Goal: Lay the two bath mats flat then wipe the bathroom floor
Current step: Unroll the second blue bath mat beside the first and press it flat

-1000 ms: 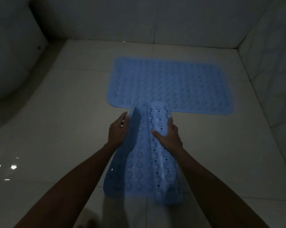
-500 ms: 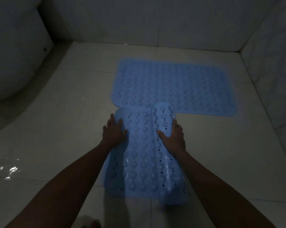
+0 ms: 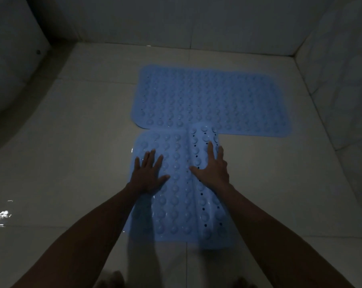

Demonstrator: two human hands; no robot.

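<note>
At the bottom edge two dim shapes show, too dark to identify. Above them two bare forearms reach forward, one hand each. The left hand (image 3: pixel 148 175) lies palm down with fingers spread wide on the near bath mat (image 3: pixel 176 204), pressing its left half and gripping nothing. The right hand (image 3: pixel 212 169) is also open and flat, fingers stretched forward and thumb out to the left, resting on a raised fold along the mat's right side — it grasps nothing either.

There are two blue bath mats, both studded with rows of round bumps and small holes. The near one runs lengthwise away from the person; its left part looks flat on the floor (image 3: pixel 72 163), while the right strip is humped up under the right hand. Its far end touches, and at the right corner slightly overlaps, the near edge of the far bath mat (image 3: pixel 213 100), which lies flat and crosswise — together a T shape.

A wet glint (image 3: pixel 3 215) shows on the pale tiles at left. Beyond, a curved white fixture (image 3: pixel 9 69) sits at far left, and tiled walls (image 3: pixel 196 21) close the corner.
</note>
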